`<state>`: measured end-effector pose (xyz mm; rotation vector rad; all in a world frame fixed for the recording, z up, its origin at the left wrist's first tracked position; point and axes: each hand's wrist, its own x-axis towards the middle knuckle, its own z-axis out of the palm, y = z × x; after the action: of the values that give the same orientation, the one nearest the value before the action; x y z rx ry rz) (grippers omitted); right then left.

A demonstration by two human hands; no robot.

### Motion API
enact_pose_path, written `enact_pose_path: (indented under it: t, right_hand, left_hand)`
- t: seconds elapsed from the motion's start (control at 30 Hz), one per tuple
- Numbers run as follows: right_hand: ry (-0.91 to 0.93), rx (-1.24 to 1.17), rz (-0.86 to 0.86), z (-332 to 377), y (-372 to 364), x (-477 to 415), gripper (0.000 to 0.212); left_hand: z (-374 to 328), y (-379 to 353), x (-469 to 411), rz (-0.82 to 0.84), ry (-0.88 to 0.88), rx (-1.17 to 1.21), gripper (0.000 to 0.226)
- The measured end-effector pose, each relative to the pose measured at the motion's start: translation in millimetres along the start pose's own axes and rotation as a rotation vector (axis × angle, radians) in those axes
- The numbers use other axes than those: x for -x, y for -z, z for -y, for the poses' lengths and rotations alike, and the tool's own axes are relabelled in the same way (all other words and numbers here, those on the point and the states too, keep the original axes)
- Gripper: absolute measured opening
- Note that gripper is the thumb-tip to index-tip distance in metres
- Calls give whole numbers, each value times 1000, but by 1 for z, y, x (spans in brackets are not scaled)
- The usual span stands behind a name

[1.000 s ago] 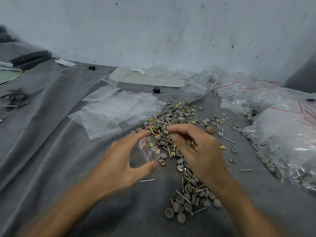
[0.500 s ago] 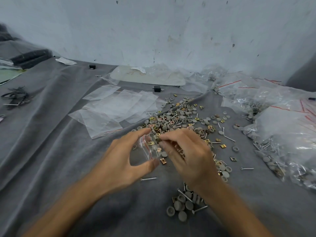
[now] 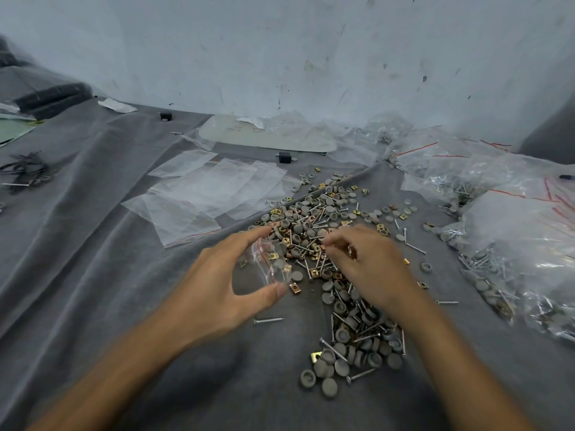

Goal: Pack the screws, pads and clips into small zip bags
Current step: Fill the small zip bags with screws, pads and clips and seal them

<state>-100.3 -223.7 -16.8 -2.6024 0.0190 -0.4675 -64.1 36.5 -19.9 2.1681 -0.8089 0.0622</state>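
A loose heap of grey round pads, silver screws and brass clips point(image 3: 314, 225) lies on the grey cloth, with a second cluster point(image 3: 357, 340) nearer me. My left hand point(image 3: 224, 284) holds a small clear zip bag point(image 3: 269, 262) between forefinger and thumb; a brass clip and a pad show inside it. My right hand point(image 3: 370, 262) is over the heap to the right of the bag, fingers curled down onto the parts. Whether it pinches a piece is hidden.
Several empty flat zip bags point(image 3: 211, 194) lie to the left of the heap. Filled bags point(image 3: 510, 231) pile up at the right. A single screw point(image 3: 267, 321) lies below my left hand. A wall stands behind, and black clutter point(image 3: 25, 169) sits at the far left.
My right hand went from the heap to the bag's mouth, then back right onto the heap. My left hand has kept the bag in place.
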Motion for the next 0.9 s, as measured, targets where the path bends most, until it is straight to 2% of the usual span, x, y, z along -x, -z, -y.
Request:
enact_pose_path:
  t: [0.1, 0.2, 0.47, 0.6, 0.7, 0.8, 0.9]
  right_hand:
    - [10, 113, 180, 4, -8, -1, 15]
    - [30, 221, 266, 8, -15, -1, 24]
    - [99, 262, 226, 4, -14, 2, 20]
    - [31, 71, 97, 2, -7, 1, 14]
    - [7, -208, -12, 7, -2, 3, 1]
    - [11, -567, 28, 21, -6, 5, 8]
    - [72, -643, 98, 32, -14, 7, 11]
  left_hand:
    - [0, 0, 0, -3, 0, 9, 87]
    - [-1, -1, 0, -5, -2, 13, 86]
    - [-1, 0, 0, 1, 9, 16, 86]
    - [0, 0, 0, -1, 3, 18, 86]
    - [-1, 0, 0, -4, -10, 14, 86]
    - [-2, -1, -1, -6, -11, 6, 86]
    - [-2, -2, -2, -2, -15, 1, 85]
